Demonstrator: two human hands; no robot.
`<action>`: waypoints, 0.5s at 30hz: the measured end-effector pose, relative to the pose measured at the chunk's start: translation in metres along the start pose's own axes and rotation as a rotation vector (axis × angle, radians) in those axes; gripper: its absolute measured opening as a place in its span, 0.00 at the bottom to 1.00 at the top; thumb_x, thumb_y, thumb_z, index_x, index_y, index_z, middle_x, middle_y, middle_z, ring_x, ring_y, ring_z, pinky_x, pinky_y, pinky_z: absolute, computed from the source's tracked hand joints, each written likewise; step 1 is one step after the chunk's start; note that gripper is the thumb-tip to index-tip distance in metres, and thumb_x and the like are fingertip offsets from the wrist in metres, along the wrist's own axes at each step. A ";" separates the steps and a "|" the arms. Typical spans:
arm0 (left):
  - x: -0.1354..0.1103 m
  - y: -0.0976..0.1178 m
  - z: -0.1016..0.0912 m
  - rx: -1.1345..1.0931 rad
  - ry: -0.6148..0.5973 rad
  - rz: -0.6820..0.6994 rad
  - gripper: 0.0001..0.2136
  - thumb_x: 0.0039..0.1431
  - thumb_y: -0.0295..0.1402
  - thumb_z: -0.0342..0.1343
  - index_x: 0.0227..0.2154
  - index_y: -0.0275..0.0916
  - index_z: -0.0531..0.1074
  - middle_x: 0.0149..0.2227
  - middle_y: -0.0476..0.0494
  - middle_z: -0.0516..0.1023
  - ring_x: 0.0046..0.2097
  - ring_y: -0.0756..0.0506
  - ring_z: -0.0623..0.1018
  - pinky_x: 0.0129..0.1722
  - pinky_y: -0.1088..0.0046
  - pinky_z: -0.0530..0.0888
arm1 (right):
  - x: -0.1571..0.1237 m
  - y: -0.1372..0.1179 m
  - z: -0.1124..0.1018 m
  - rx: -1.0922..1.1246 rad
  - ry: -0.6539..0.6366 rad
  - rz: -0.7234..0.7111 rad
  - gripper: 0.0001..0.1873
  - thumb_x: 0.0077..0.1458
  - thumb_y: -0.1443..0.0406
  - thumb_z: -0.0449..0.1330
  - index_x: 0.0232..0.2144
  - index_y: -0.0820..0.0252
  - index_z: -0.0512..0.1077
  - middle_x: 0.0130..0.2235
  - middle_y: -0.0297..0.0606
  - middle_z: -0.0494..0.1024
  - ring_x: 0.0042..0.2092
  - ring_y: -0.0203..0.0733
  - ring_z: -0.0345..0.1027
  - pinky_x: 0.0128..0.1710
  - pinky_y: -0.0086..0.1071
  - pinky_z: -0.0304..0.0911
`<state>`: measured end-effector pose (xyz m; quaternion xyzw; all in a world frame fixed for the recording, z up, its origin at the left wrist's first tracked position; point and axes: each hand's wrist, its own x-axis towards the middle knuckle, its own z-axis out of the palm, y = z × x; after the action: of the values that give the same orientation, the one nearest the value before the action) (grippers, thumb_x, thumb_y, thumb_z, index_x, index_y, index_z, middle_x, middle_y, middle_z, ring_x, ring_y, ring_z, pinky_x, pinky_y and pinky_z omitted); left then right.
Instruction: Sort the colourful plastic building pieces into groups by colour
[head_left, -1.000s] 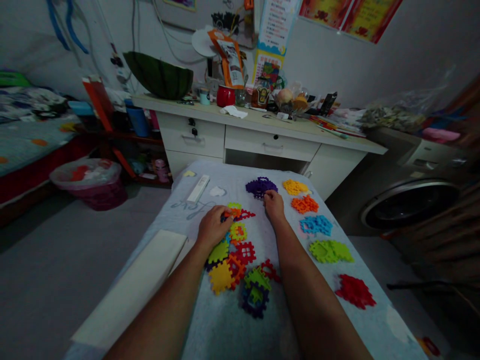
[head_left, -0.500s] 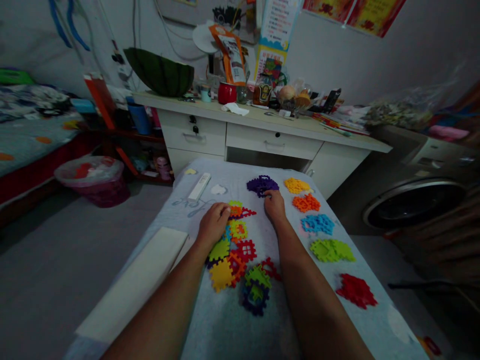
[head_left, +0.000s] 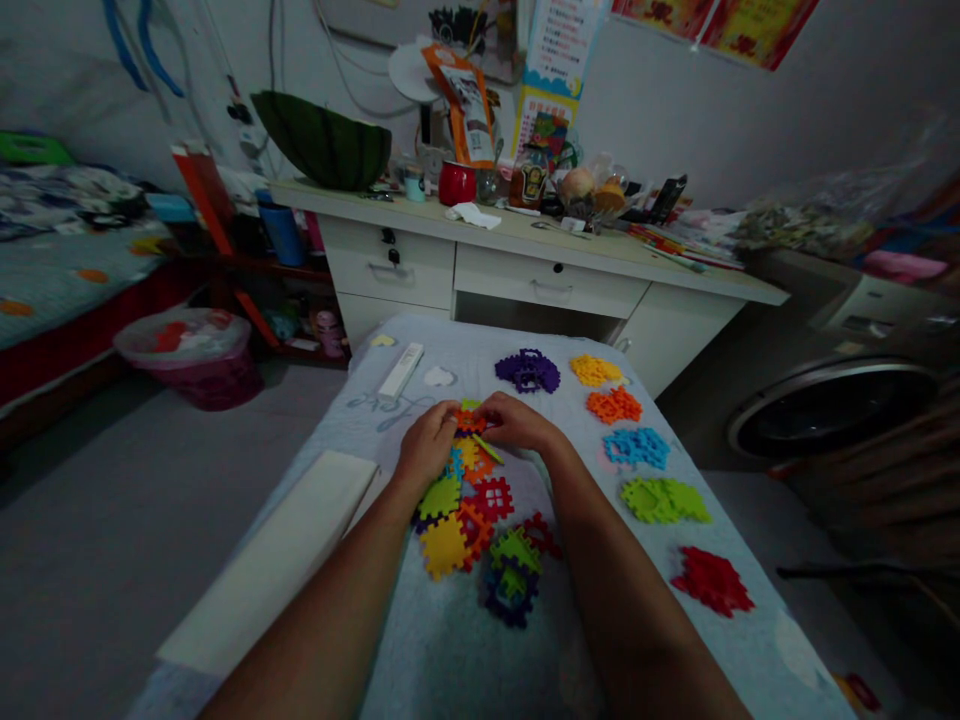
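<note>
A mixed heap of toothed plastic building tiles (head_left: pixel 442 496) lies in the middle of the cloth-covered table. My left hand (head_left: pixel 427 445) is at the heap's far left side, its fingers closed on the edge of an orange tile (head_left: pixel 470 421). From the other side, my right hand (head_left: pixel 516 422) reaches in with bent fingers at the same tile; what its fingertips hold is hidden. Just under them a thin lime tile (head_left: pixel 487 449) stands tilted. Nearer me are a red window-shaped tile (head_left: pixel 493 497), a yellow tile (head_left: pixel 443 546) and a dark purple tile (head_left: pixel 511 598).
Sorted piles lie along the right: purple (head_left: pixel 528 371), yellow (head_left: pixel 597 371), orange (head_left: pixel 614 405), blue (head_left: pixel 637 447), green (head_left: pixel 663 499) and red (head_left: pixel 712 581). On the left are a white strip (head_left: pixel 401 371) and a long pale board (head_left: pixel 274 560). A cluttered desk (head_left: pixel 420 212) stands behind.
My right hand has left the purple pile and moved left and nearer, to the heap beside my left hand. A tilted lime tile now shows there. My left hand stays about in place.
</note>
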<state>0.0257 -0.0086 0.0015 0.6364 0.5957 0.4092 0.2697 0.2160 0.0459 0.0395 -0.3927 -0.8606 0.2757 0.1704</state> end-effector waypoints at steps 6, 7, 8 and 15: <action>0.000 -0.001 0.002 -0.011 -0.007 -0.008 0.17 0.59 0.37 0.49 0.50 0.42 0.71 0.50 0.43 0.79 0.51 0.42 0.77 0.53 0.64 0.71 | -0.001 -0.003 -0.003 0.034 0.026 0.048 0.09 0.50 0.72 0.64 0.36 0.61 0.79 0.34 0.35 0.74 0.34 0.35 0.67 0.38 0.28 0.61; 0.000 -0.001 0.002 -0.010 -0.005 -0.009 0.18 0.59 0.38 0.50 0.51 0.42 0.71 0.51 0.43 0.78 0.51 0.42 0.77 0.52 0.64 0.72 | -0.001 -0.004 -0.005 0.045 0.046 0.046 0.08 0.51 0.72 0.63 0.35 0.61 0.79 0.35 0.35 0.75 0.34 0.35 0.67 0.38 0.28 0.61; 0.000 -0.001 0.003 -0.007 -0.007 -0.012 0.20 0.59 0.38 0.50 0.53 0.42 0.70 0.51 0.42 0.78 0.51 0.42 0.78 0.52 0.64 0.72 | -0.002 -0.004 -0.008 0.051 0.072 0.042 0.08 0.52 0.72 0.62 0.35 0.61 0.79 0.35 0.36 0.76 0.34 0.35 0.68 0.38 0.28 0.61; 0.001 -0.005 0.004 0.078 -0.027 0.016 0.18 0.57 0.40 0.52 0.49 0.41 0.74 0.51 0.42 0.78 0.51 0.41 0.77 0.52 0.63 0.72 | -0.017 0.019 -0.042 0.129 0.322 0.170 0.09 0.55 0.66 0.57 0.34 0.62 0.78 0.31 0.35 0.77 0.32 0.37 0.68 0.35 0.29 0.60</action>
<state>0.0262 -0.0064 -0.0047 0.6566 0.6023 0.3791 0.2497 0.2590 0.0572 0.0598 -0.4912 -0.7665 0.2773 0.3072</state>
